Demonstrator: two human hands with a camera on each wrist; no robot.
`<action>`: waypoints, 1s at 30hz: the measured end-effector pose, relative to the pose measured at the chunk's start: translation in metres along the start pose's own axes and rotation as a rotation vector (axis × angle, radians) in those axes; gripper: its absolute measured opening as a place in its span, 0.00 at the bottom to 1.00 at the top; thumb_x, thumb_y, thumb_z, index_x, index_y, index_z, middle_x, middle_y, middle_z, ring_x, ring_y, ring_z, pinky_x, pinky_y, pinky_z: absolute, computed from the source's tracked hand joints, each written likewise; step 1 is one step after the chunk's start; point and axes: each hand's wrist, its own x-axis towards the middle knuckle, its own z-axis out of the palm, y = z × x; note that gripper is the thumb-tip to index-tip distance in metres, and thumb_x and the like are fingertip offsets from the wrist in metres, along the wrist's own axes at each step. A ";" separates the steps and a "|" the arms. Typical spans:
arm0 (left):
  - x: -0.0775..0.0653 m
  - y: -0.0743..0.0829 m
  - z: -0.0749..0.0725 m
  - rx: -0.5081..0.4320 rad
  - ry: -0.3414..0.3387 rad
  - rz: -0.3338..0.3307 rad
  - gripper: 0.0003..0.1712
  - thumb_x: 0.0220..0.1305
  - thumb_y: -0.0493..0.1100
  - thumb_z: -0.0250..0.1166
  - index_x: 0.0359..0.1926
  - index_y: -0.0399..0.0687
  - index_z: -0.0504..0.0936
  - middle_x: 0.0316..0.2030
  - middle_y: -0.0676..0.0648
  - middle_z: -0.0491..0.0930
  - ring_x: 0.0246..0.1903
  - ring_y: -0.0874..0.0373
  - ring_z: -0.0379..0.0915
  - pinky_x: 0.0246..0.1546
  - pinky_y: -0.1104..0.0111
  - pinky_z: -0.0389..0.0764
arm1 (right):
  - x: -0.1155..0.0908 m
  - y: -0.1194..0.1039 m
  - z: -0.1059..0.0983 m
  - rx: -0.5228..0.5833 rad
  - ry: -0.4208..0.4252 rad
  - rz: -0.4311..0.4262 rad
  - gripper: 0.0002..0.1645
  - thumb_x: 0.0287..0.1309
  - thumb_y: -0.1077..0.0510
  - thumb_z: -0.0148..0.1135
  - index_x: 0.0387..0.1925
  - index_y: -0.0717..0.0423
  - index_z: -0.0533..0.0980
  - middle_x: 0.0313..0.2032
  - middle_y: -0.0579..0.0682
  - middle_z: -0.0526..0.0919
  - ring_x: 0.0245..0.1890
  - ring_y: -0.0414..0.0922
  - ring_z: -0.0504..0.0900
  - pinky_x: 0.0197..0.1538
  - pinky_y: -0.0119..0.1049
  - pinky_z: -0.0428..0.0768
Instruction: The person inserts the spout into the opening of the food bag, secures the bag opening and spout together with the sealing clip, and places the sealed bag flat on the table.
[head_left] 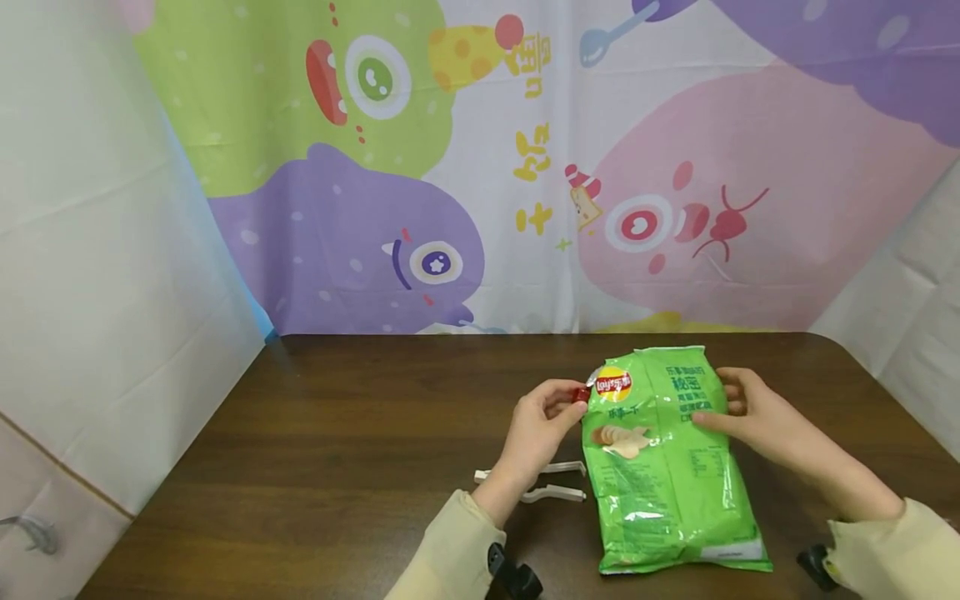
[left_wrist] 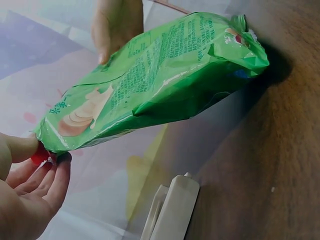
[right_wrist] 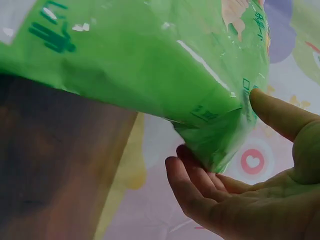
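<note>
Head view shows one green bag point(head_left: 667, 475) on the right part of the table point(head_left: 360, 417), printed face up; the left wrist view suggests its far end is raised off the wood. The left grip point(head_left: 536, 425) pinches the far left corner, where one small red piece point(head_left: 581, 395) shows between thumb and fingers; whether that is part of the bag cannot be told. The right grip point(head_left: 757, 417) holds the far right edge, thumb on the face, fingers behind.

The bag is probably light for its bulk, soft and puffy, with a slick, crinkly film that may slide under a loose hold. The sliced-potato print hints at brittle chips, though the contents are hidden, so squeezing the middle could crush them. The flat end seam and the corners look the best places to take hold.

Counted: one bag, one red piece, two hands, two cream sleeves point(head_left: 450, 550) and two white strips point(head_left: 555, 493) beside the bag; whether the strips join under the left wrist is hidden.
</note>
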 end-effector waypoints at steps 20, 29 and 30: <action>0.011 -0.023 -0.001 -0.036 -0.003 0.005 0.14 0.58 0.35 0.61 0.46 0.39 0.76 0.43 0.40 0.79 0.41 0.55 0.75 0.41 0.73 0.75 | 0.022 -0.046 0.011 -0.299 0.168 -0.347 0.53 0.43 0.41 0.68 0.63 0.65 0.57 0.65 0.63 0.55 0.68 0.60 0.45 0.57 0.65 0.55; 0.010 -0.022 -0.001 -0.046 -0.025 0.006 0.14 0.59 0.36 0.61 0.47 0.40 0.76 0.42 0.41 0.79 0.41 0.56 0.75 0.42 0.74 0.74 | 0.037 -0.061 0.019 -0.333 0.040 -0.409 0.52 0.44 0.38 0.66 0.64 0.60 0.57 0.62 0.59 0.62 0.61 0.57 0.62 0.57 0.56 0.64; 0.010 -0.022 -0.001 -0.049 -0.026 0.008 0.14 0.59 0.36 0.61 0.47 0.39 0.76 0.42 0.40 0.79 0.41 0.56 0.75 0.42 0.74 0.75 | 0.040 -0.062 0.019 -0.336 0.028 -0.418 0.52 0.44 0.38 0.66 0.64 0.60 0.58 0.61 0.59 0.63 0.60 0.57 0.64 0.57 0.56 0.65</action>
